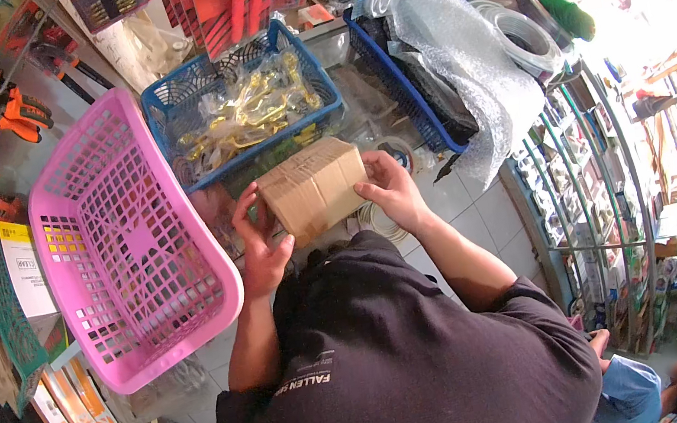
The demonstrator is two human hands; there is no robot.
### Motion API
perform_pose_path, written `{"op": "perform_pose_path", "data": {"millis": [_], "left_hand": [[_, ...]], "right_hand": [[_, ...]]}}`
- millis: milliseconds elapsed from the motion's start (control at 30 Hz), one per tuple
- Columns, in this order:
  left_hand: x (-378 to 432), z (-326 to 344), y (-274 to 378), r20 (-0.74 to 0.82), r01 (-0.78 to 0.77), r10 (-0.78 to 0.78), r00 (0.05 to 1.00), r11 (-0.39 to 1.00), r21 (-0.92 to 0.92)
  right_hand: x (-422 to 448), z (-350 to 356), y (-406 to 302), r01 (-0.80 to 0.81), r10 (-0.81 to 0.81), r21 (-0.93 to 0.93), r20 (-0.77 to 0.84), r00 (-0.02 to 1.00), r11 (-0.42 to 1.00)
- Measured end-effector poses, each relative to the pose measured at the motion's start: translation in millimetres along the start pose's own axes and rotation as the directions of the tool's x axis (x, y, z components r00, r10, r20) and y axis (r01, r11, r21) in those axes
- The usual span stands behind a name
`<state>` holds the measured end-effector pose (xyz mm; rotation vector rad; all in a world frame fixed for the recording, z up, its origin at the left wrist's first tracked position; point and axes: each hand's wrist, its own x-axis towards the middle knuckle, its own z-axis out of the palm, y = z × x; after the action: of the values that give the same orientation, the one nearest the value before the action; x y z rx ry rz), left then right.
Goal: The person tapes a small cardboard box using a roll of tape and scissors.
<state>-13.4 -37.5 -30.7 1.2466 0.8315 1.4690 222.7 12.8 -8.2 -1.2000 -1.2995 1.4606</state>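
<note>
Between my two hands is a small brown cardboard box (316,192), with what looks like tape across it. My left hand (262,239) grips its left end, thumb at the lower corner and fingers up the side. The right end is held by my right hand (391,187), thumb on the near face. Just beyond the box, a blue plastic basket (252,157) holds gold-coloured metal pieces (260,102) in clear plastic bags. To my left stands a pink plastic basket (143,241) with lattice walls; nothing shows inside it.
A second blue basket (404,80) holds dark material, with bubble wrap (460,62) hanging over it. Coiled clear hose (526,39) lies further right. Packaged tools, among them orange-handled pliers (25,114), hang at left. Wire racks (594,206) of goods stand right. Two people are behind me.
</note>
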Motion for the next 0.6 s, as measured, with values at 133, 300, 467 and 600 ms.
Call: {"op": "perform_pose_path", "data": {"millis": [133,300,467,600], "left_hand": [[4,-4,-6,0.079,-0.205,0.190,0.979,0.935,0.290],[9,-3,-10,0.057,-0.216,0.212,0.976,0.887,0.408],[10,-4,-10,0.116,-0.246,0.231,0.966,0.686,0.685],[8,-4,-11,0.121,-0.227,0.206,0.971,0.636,0.738]], "right_hand": [[1,1,3,0.056,-0.056,0.056,0.001,0.998,0.997],[6,2,14,0.119,-0.120,-0.054,-0.025,0.992,0.991],[7,1,16,-0.039,0.039,-0.174,0.000,0.999,0.984],[3,2,8,0.011,-0.023,-0.353,-0.028,0.999,0.935]]}}
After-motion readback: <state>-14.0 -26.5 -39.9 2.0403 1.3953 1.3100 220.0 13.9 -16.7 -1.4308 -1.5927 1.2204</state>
